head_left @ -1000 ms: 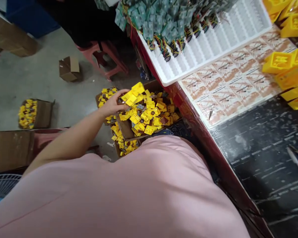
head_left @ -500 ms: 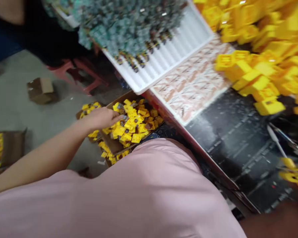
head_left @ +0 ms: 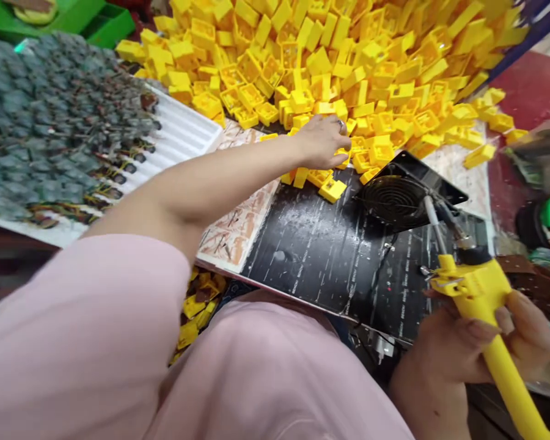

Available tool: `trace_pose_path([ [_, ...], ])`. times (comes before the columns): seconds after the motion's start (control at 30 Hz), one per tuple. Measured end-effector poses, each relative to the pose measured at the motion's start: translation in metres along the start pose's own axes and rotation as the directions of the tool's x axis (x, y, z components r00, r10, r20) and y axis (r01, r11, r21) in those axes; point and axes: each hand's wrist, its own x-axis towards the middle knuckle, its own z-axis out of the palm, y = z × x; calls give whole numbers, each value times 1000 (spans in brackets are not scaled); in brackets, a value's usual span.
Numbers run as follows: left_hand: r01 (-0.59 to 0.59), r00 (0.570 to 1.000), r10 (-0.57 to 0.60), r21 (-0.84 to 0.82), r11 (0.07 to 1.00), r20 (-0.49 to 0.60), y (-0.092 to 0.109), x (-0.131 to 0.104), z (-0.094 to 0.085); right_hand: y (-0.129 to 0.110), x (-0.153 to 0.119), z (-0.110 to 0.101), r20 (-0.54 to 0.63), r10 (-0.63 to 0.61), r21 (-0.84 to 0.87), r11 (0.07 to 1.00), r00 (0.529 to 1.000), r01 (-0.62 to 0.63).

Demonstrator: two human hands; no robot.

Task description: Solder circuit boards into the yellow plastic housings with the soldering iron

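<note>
My left hand (head_left: pixel 323 142) reaches over the near edge of a large heap of yellow plastic cases (head_left: pixel 316 61). Its fingers curl down around a yellow case (head_left: pixel 344 160), largely hidden under the hand. A ring shows on one finger. In my right hand (head_left: pixel 481 342) is a yellow soldering gun (head_left: pixel 479 299), gripped by its handle, with its metal tip and a thin feed tube pointing up and away. Below that tip, a black fan with a round wire guard (head_left: pixel 396 198) rests on the black work mat (head_left: pixel 311 244).
To the left, a white ribbed tray (head_left: pixel 183 122) carries many grey-green parts with wires. A patterned board (head_left: pixel 229 235) lies beside the mat. Yellow pieces (head_left: pixel 201 305) fill a box below the table edge. Green bins (head_left: pixel 64 24) stand at the back left.
My left hand has moved from the box of yellow pieces below the table up to the heap on it. The view has swung right, bringing the right hand and soldering gun clearly into sight.
</note>
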Motion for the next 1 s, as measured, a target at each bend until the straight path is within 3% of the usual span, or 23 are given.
trace_pose_path([
  [0.1, 124, 985, -121, -14, 992, 124, 9, 37, 14, 3, 5, -5, -270, -109, -7, 994, 957, 111],
  [0.17, 113, 975, -112, 9, 994, 190, 16, 30, 17, 7, 7, -8, -303, -126, -11, 992, 945, 129],
  [0.23, 53, 970, -60, 36, 998, 235, 22, 4, 16, 9, 6, -10, -286, -123, -4, 992, 950, 127],
  [0.37, -68, 957, 50, 54, 996, 287, 23, -69, 6, -6, -3, -19, -100, -40, 12, 999, 994, 41],
  [0.47, -242, 938, 244, -38, 969, 244, 16, -119, -2, -24, -9, -24, 151, 10, 46, 999, 988, -17],
  [0.53, -295, 947, 300, -61, 954, 113, 13, -149, -8, -30, -9, -22, 358, -85, 162, 986, 930, 27],
  [0.6, -274, 959, 274, 12, 962, -71, 18, -179, -13, -32, -8, -14, 515, -217, 283, 956, 829, 74],
  [0.7, -210, 941, 244, 158, 965, -236, 41, -220, -12, -37, -8, 5, 622, -295, 320, 941, 725, 108],
  [0.83, -141, 959, 198, 263, 954, -203, 71, -253, 7, -55, -19, 33, 672, -327, 335, 934, 665, 122],
  [1.0, -64, 974, 119, 269, 961, -192, 71, -252, 22, -65, -38, 63, 744, -327, 269, 945, 582, 187],
])
